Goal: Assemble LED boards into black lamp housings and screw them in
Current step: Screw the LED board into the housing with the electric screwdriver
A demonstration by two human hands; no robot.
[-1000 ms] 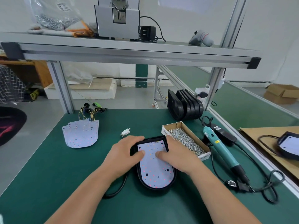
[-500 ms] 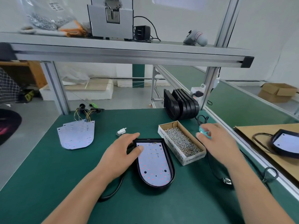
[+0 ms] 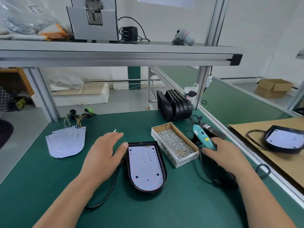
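While the left hand lies loosely open, its thumb touching the upper left corner of the black D-shaped plastic lamp housing, the right hand is wrapped around a teal electric screwdriver to the right of that housing. A white LED board dotted with red and orange points sits inside the housing. Just right of the housing stands an open cardboard box full of silver screws. Left of the housing lies a stack of loose white LED boards with yellow wires. Behind the housing and to the right, a row of empty black housings stands on edge.
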